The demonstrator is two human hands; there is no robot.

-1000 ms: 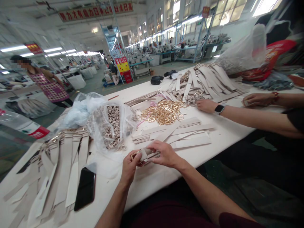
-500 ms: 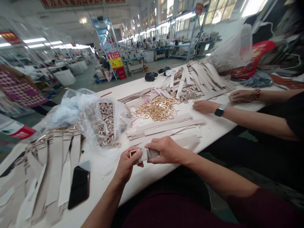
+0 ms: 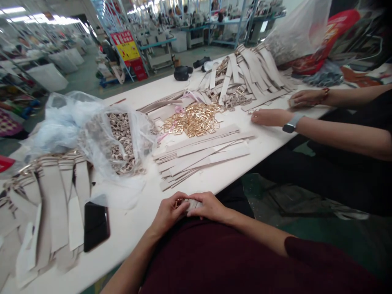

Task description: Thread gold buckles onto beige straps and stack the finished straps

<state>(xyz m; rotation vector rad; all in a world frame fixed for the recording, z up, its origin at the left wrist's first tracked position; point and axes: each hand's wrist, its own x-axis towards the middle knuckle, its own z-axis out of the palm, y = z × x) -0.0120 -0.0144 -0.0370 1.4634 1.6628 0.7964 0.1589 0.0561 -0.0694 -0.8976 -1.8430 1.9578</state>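
Note:
Close to my body, at the table's front edge, my left hand (image 3: 170,212) is closed around the end of a light grey belt strap (image 3: 193,204) with a gold buckle (image 3: 179,201) on it. From the other side my right hand (image 3: 210,207) pinches the same strap, fingers bent over it. Most of the buckle and strap is hidden by my fingers. Beyond my hands lies a bundle of flat grey straps (image 3: 205,157), and behind that a heap of gold rectangular buckles (image 3: 199,118).
A clear plastic bag (image 3: 136,136) of small strap loops stands on the left. Buckled straps (image 3: 55,204) and a phone (image 3: 96,225) lie nearer me. At right a co-worker's hands (image 3: 271,117) work beside a large strap pile (image 3: 255,71). Black objects (image 3: 182,72) sit at the back.
Both hands have come down and closer to my body with the strap, off the tabletop. The view has tilted downward. The co-worker's nearer hand has shifted slightly.

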